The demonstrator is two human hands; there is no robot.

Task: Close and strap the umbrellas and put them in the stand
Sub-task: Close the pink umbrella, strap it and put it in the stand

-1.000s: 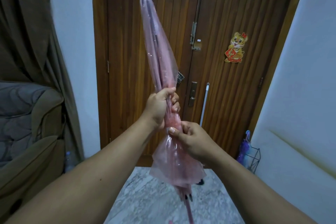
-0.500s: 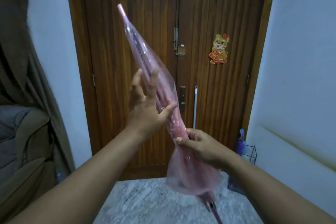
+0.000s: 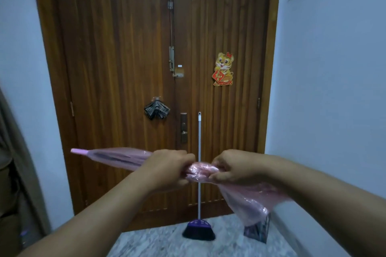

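A closed pink see-through umbrella (image 3: 117,157) lies almost level in front of me, its pink tip pointing left. My left hand (image 3: 167,168) grips the folded canopy near its middle. My right hand (image 3: 234,168) grips the bunched plastic just to the right, and a short twisted stretch shows between the two hands. The loose lower canopy hangs down at the right, under my right forearm. The black wire stand (image 3: 258,230) sits on the floor by the right wall, mostly hidden behind that loose plastic. The umbrella's handle is out of sight.
A wooden double door (image 3: 125,69) fills the view ahead, with a tiger sticker (image 3: 223,69) and a dark folded item (image 3: 156,109) hanging on it. A broom (image 3: 199,173) leans against the door, its head on the marble floor. White walls stand on both sides.
The umbrella has swung from pointing up to lying nearly level with its tip to the left. My left hand, open half a second ago, now grips the canopy. The view has shifted right.
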